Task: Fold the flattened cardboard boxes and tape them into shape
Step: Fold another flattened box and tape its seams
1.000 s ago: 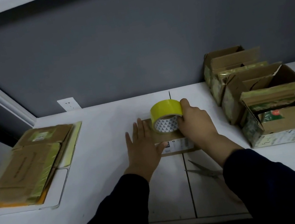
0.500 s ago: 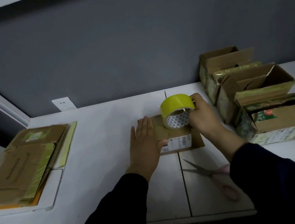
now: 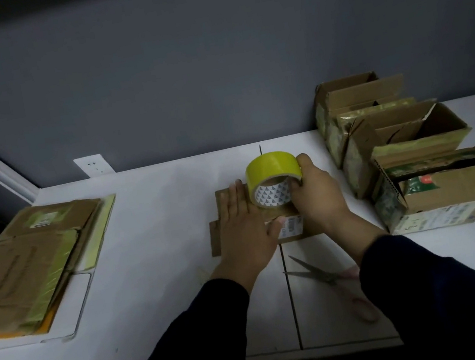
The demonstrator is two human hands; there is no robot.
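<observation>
**Spotter:** Head view, go. Where's the box?

**Me:** Dead ahead. The cardboard box (image 3: 223,214) lies flat on the white table (image 3: 158,225), under both my hands. Its near edge runs left to right. How far it runs away from me I can't say, because my hands cover most of it.

**Spotter:** Left hand?

**Me:** My left hand (image 3: 247,232) is spread flat on the box's left half. The fingers are straight and point away from me, and the thumb reaches toward the white shipping label (image 3: 293,224). It presses down and grips nothing.

**Spotter:** And the right?

**Me:** My right hand (image 3: 316,194) is over the box's right half, fingers curled round the yellow tape roll (image 3: 273,173). The roll stands on its edge on the far part of the box, hollow core facing me, just beside my left fingers.

**Spotter:** Is a strip pulled out?

**Me:** Can't tell, I see no free end.

**Spotter:** What does the next move turn on?

**Me:** My guess is the roll has to run across the box. So the right hand travels and the left anchors.

**Spotter:** Cutting?

**Me:** The scissors (image 3: 315,270) lie just nearer me than the box, on its right, so my right hand is closer.

**Spotter:** The rest?

**Me:** The stack of flattened boxes (image 3: 21,259) is well left of the box, and the open-topped taped boxes (image 3: 442,194) are near its right.
</observation>
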